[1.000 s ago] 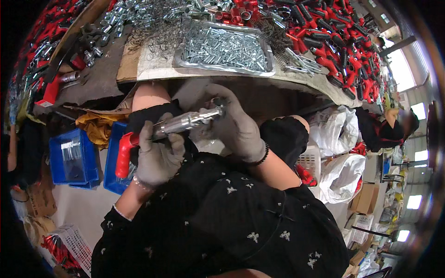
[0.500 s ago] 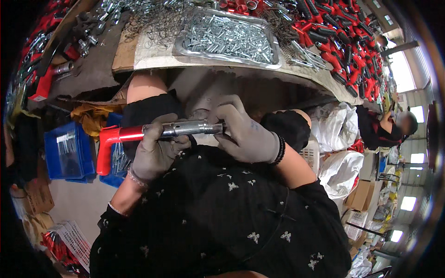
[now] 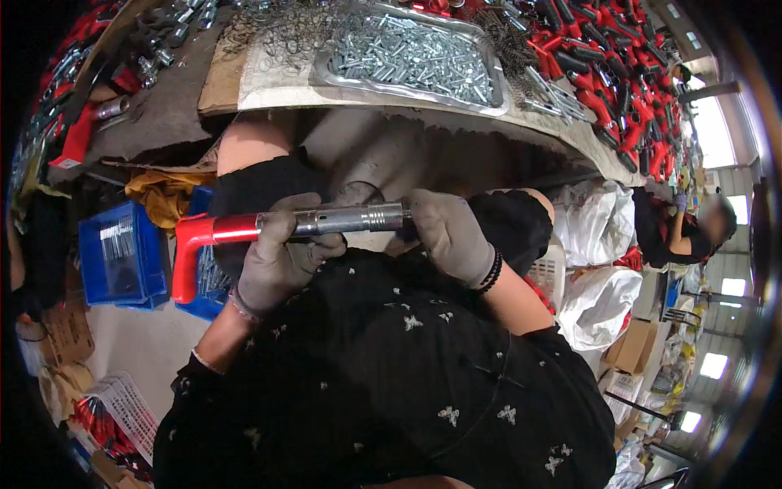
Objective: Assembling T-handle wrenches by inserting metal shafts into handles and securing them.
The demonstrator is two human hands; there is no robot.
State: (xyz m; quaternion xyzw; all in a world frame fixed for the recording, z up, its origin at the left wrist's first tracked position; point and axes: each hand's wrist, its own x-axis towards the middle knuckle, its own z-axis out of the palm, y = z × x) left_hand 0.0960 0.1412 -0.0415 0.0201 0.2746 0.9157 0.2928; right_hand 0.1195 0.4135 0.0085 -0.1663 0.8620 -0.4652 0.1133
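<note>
Across my lap lies a pistol-shaped tool with a red grip and a steel barrel, like a nail gun point(image 3: 236, 228), held level with its barrel toward the right. My left hand point(image 3: 281, 259) is closed round the middle, where the red body meets the metal. My right hand point(image 3: 452, 236) is closed at the barrel's right end, its fingers covering the tip. Ribbed rings show on the barrel just left of those fingers. Whether a small separate part sits inside the right hand is hidden. Both hands wear grey gloves.
A metal tray point(image 3: 415, 96) of small steel pins stands on the bench ahead, beside wire rings point(image 3: 281, 41) and springs point(image 3: 501, 41). Red and black handles point(image 3: 611, 90) pile up at right. Blue bins point(image 3: 122, 257) stand at left, white sacks point(image 3: 599, 301) at right. A co-worker point(image 3: 692, 232) sits far right.
My right hand has gone from a fingertip pinch at the barrel's end to wrapping over it, slightly farther right. The barrel's ribbed part has shifted right. My left hand keeps its grip.
</note>
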